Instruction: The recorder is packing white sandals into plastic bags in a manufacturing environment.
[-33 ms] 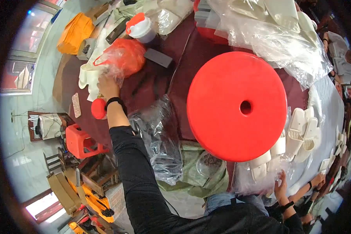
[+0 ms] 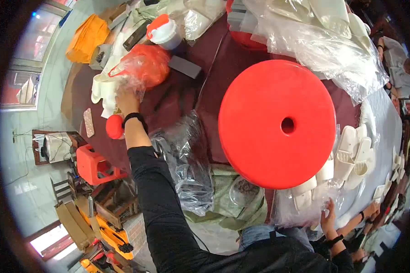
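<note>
My left hand (image 2: 128, 101) reaches far to the left, its fingers curled at crumpled clear plastic beside white slippers (image 2: 105, 89) and a red plastic bag (image 2: 151, 68); the fingertips are partly hidden. A red-lidded jar (image 2: 115, 127) stands next to that wrist. At the lower right, my right hand (image 2: 327, 220) is at the edge of a clear plastic bag (image 2: 288, 214), its thumb and fingers around the film. White slippers (image 2: 303, 199) show in that bag, partly covered by a round red stool (image 2: 276, 125) that fills the middle of the view.
More white slippers (image 2: 353, 152) lie right of the stool. Large clear bags of slippers (image 2: 323, 50) are heaped at the back. A grey box (image 2: 185, 67) and a white bottle (image 2: 165, 34) stand beyond the left hand. Another person's hand (image 2: 371, 210) is near the right edge.
</note>
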Action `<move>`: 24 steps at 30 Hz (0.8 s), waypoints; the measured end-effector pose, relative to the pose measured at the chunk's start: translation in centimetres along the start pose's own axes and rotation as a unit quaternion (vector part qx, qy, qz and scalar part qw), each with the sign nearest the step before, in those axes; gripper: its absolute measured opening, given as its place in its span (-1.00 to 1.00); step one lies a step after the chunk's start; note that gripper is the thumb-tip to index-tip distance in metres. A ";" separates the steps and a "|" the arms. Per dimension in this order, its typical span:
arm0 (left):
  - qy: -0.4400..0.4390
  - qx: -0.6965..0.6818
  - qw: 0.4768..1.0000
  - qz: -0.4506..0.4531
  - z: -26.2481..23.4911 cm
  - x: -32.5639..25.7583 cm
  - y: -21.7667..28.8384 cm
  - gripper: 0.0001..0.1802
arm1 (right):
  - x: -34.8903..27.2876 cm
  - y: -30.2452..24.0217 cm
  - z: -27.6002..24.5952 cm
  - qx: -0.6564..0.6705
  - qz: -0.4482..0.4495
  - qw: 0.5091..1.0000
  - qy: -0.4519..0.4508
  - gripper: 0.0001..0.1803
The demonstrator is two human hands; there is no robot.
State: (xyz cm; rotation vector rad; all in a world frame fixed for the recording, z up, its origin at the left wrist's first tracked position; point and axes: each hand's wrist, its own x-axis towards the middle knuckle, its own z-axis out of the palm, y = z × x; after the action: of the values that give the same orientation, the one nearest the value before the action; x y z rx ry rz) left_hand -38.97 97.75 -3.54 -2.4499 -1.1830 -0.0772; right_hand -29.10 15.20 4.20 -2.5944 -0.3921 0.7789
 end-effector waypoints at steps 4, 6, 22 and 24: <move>-0.189 -0.047 0.979 -0.065 3.9 1.7 -2.1 -0.51 | 0.5 -0.3 0.5 0.013 -0.014 1.000 0.019 -0.26; -0.177 -0.033 0.981 -0.069 5.5 1.4 -1.9 -0.51 | 0.4 -0.2 0.5 0.012 -0.015 0.999 0.028 -0.26; -0.052 -0.176 0.981 -0.056 0.6 -0.8 -1.6 -0.45 | -0.3 0.3 0.7 0.036 -0.009 0.999 0.028 -0.30; -0.044 -0.018 0.998 -0.051 -2.7 -1.2 1.4 -0.42 | -0.5 -0.3 0.3 0.048 -0.006 0.998 0.046 -0.31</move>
State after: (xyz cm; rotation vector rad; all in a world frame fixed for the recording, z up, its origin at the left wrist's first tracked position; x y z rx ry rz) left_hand -38.32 95.01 -1.89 -2.4443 -1.3563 -0.0211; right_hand -29.73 15.42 4.32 -2.5247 -0.3342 0.6548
